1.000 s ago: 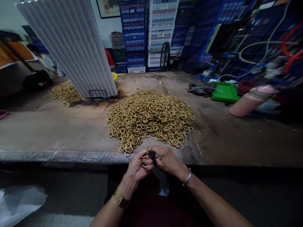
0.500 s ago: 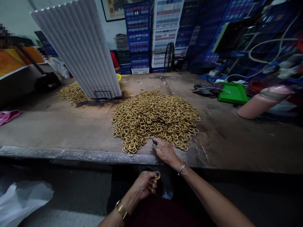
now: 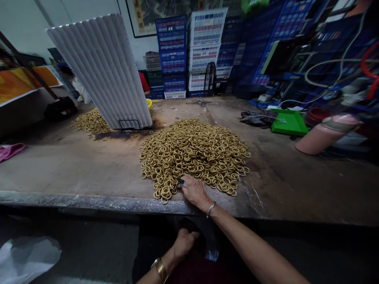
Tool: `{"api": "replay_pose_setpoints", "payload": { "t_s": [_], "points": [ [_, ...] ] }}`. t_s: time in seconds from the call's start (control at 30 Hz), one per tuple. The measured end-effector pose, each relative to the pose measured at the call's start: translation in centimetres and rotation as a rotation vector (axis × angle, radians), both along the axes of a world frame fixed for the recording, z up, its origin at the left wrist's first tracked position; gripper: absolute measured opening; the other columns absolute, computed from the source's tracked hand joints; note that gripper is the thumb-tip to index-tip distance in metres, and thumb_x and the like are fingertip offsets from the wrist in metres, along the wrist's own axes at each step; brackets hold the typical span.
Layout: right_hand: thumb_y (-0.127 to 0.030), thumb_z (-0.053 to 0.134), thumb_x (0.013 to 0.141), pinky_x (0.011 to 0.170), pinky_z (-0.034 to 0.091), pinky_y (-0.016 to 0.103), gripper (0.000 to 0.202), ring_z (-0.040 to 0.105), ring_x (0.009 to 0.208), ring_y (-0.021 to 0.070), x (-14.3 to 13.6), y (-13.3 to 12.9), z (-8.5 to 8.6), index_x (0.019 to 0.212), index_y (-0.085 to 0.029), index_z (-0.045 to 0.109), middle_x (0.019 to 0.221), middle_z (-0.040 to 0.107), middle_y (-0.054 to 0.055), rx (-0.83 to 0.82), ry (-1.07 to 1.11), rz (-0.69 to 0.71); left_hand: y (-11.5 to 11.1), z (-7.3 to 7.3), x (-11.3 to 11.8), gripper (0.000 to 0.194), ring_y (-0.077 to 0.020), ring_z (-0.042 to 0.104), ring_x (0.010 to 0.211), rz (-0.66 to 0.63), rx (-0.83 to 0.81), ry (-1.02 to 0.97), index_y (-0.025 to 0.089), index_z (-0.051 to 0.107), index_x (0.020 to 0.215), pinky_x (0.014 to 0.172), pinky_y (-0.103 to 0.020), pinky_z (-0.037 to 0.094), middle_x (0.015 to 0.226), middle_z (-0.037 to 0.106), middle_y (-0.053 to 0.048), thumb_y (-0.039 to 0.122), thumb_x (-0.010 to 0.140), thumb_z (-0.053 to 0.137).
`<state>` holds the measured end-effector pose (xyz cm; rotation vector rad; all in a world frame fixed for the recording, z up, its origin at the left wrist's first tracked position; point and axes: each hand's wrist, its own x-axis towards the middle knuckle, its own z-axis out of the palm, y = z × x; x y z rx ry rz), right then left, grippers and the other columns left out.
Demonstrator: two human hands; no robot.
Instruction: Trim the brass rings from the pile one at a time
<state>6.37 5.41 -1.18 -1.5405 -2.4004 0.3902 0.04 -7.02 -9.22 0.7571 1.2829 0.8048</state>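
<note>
A broad heap of gold-coloured rings (image 3: 195, 150) lies near the table's front edge. My right hand (image 3: 194, 191), with a silver bracelet on its wrist, rests at the heap's near edge, closed round a small dark tool (image 3: 181, 181) whose tip points at the rings. Below the table edge, over my lap, is my left hand (image 3: 185, 241), a gold watch (image 3: 160, 269) on its wrist. Its fingers are curled and in shadow; what they hold, if anything, is hidden.
A corrugated panel (image 3: 103, 71) stands behind left on the wooden table (image 3: 74, 169), beside a second ring pile (image 3: 90, 120). Farther right are a green tray (image 3: 290, 123) and a pink bottle (image 3: 322, 136). A person's red sleeve (image 3: 144, 83) shows behind the panel.
My right hand has shifted left along the heap's near edge with the dark tool. My left hand has turned and moved slightly lower; the rings seen in it earlier no longer show.
</note>
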Motion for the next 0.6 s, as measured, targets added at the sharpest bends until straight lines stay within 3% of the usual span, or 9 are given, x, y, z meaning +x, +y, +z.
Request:
{"api": "replay_pose_setpoints", "payload": {
  "t_s": [0.07,0.13,0.2,0.3,0.37,0.43,0.6],
  "points": [
    [-0.026,0.044,0.081,0.065,0.033,0.025,0.016,0.056,0.082,0.0168,0.1,0.1,-0.1,0.089,-0.02,0.056,0.093,0.062,0.004,-0.001,0.022,-0.012,-0.3,1.9,0.2,0.013,-0.013,0.053,0.06,-0.085,0.066,0.012,0.011,0.06,0.067,0.055,-0.024,0.041,0.062,0.056,0.001,0.024,0.071,0.061],
    [-0.026,0.045,0.079,0.065,0.033,0.024,0.015,0.055,0.079,0.0164,0.4,0.3,-0.1,0.086,-0.019,0.056,0.089,0.062,0.005,-0.004,0.071,-0.019,-0.4,4.1,0.2,0.01,-0.0114,0.05,0.058,-0.168,0.174,0.031,0.012,0.06,0.068,0.053,-0.022,0.038,0.059,0.053,0.002,0.022,0.07,0.058],
    [-0.025,0.045,0.078,0.062,0.033,0.023,0.014,0.053,0.072,0.0143,1.1,0.5,-0.1,0.08,-0.018,0.056,0.078,0.061,0.004,-0.05,0.162,-0.025,-0.2,6.2,-0.1,0.015,-0.0111,0.049,0.056,-0.102,0.204,0.03,0.014,0.059,0.075,0.05,-0.021,0.038,0.061,0.053,0.001,0.026,0.074,0.052],
    [-0.02,0.045,0.073,0.053,0.03,0.02,0.01,0.043,0.055,0.0092,2.7,0.6,0.3,0.067,-0.017,0.052,0.058,0.05,-0.002,-0.292,0.416,-0.015,1.0,8.3,-0.9,0.024,-0.0099,0.047,0.052,0.119,0.304,0.119,0.016,0.055,0.091,0.044,-0.019,0.035,0.064,0.051,0.001,0.035,0.079,0.045],
    [-0.021,0.047,0.071,0.046,0.027,0.019,0.007,0.036,0.047,0.0067,3.8,0.2,0.7,0.066,-0.017,0.049,0.052,0.042,-0.006,-0.506,0.609,0.0,2.2,8.9,-1.5,0.028,-0.009,0.045,0.052,0.234,0.416,0.205,0.018,0.051,0.103,0.046,-0.019,0.035,0.063,0.048,0.003,0.034,0.081,0.045],
    [-0.026,0.05,0.069,0.041,0.023,0.018,0.009,0.031,0.042,0.0051,4.9,-0.5,1.2,0.067,-0.017,0.048,0.049,0.037,-0.008,-0.691,0.735,0.005,3.3,9.1,-1.8,0.035,-0.0089,0.044,0.051,0.247,0.467,0.243,0.019,0.047,0.113,0.049,-0.019,0.036,0.062,0.046,0.004,0.032,0.08,0.047],
    [-0.029,0.054,0.065,0.036,0.019,0.017,0.014,0.026,0.037,0.0027,6.2,-1.9,1.8,0.069,-0.017,0.047,0.049,0.035,-0.01,-0.949,0.913,0.065,4.8,8.9,-1.7,0.03,-0.0088,0.043,0.05,0.082,0.502,0.17,0.016,0.056,0.103,0.049,-0.02,0.036,0.062,0.049,0.003,0.033,0.079,0.049]
  ]
}}
